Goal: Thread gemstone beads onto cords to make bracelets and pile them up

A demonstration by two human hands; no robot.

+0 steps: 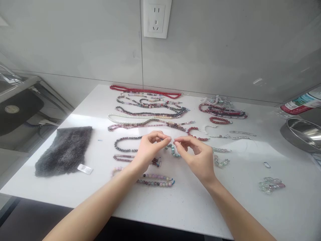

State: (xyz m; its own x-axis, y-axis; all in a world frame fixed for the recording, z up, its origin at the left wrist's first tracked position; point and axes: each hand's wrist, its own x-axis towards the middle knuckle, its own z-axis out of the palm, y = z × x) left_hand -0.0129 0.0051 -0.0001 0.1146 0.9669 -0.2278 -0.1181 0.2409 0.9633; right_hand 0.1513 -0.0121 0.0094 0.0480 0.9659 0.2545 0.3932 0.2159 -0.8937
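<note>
Left hand (148, 149) and right hand (200, 156) pinch, contents unclear, near turquoise beads (173, 150); red necklace (155, 91) lines the table's (238, 174) far edge.

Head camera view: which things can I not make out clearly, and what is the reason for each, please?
All in the head view:
What the left hand and right hand pinch, if anything: too small to tell.
Dark bead strand: partly hidden behind the left hand.
Pastel bead strand: middle covered by the left forearm.
Metal bowl: cut off by the right edge.
White tag on the gray cloth: print too small and blurred.
</note>
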